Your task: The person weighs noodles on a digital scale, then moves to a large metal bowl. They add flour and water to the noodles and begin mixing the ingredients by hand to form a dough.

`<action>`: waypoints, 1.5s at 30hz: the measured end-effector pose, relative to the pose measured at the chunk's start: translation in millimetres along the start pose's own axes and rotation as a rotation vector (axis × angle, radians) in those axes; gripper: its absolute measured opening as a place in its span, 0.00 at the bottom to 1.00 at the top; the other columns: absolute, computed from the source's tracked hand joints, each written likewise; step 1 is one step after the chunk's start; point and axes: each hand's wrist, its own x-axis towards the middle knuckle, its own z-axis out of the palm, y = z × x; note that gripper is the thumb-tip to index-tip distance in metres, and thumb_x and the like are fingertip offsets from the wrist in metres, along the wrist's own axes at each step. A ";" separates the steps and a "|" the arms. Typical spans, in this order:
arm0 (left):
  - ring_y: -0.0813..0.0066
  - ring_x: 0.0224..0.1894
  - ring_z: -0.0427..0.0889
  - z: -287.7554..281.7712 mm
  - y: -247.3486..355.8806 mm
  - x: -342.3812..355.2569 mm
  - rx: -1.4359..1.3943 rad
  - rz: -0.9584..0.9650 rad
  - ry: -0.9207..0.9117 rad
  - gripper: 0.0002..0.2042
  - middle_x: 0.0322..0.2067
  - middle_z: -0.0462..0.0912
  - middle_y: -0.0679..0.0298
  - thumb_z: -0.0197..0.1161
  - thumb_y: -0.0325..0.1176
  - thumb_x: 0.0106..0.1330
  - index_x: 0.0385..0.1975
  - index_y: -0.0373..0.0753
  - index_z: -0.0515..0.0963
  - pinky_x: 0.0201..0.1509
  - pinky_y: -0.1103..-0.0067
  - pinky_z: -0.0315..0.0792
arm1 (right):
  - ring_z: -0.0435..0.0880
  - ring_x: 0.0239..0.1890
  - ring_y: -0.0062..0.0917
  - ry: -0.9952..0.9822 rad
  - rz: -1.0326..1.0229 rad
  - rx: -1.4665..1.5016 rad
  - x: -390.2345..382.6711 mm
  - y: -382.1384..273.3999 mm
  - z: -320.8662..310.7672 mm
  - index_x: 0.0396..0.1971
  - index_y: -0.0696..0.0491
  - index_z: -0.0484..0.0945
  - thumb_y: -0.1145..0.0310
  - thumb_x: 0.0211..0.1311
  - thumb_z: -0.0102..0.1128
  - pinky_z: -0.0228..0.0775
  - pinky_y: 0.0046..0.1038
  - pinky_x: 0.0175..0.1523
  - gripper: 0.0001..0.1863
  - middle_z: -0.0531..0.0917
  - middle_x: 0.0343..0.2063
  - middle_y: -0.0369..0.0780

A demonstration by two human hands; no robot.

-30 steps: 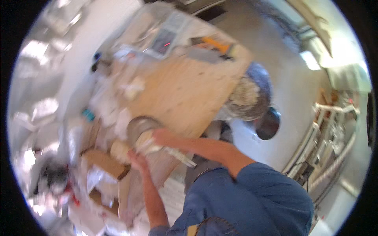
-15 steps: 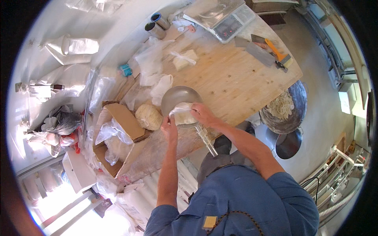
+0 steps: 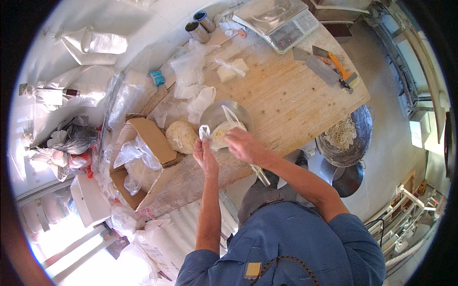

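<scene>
A white plastic bag (image 3: 221, 135) with pale yellowish contents rests on a round metal pan (image 3: 213, 113) near the table's front edge. My left hand (image 3: 206, 156) is closed on one handle loop, pulled up at the bag's left. Another loop of the bag stands up over the pan. Curled and closed, my right hand (image 3: 246, 146) overlaps the bag's right side; what its fingers pinch is hidden. Just left of the pan, a rounded bag of pale stuff (image 3: 181, 137) sits beside an open cardboard box (image 3: 151, 143) with clear plastic inside.
A tied pale packet (image 3: 232, 70) and loose plastic bags (image 3: 187, 71) lie farther back. A scale (image 3: 281, 26) and two metal cups (image 3: 197, 32) stand at the rear; scrapers (image 3: 324, 69) lie at right. Below the right edge is a large tub (image 3: 361, 131) of pale strands.
My hands have drawn the bag's handle loops up and apart. The bag now sits more upright, its contents more visible. The view has shifted slightly.
</scene>
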 end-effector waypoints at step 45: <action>0.71 0.47 0.80 480.9 -46.9 -256.0 0.248 -0.178 -0.881 0.10 0.43 0.82 0.61 0.62 0.32 0.75 0.49 0.33 0.77 0.52 0.72 0.76 | 0.75 0.69 0.31 0.885 0.726 1.616 -400.5 189.4 -352.7 0.69 0.51 0.72 0.46 0.79 0.50 0.65 0.39 0.74 0.30 0.78 0.67 0.39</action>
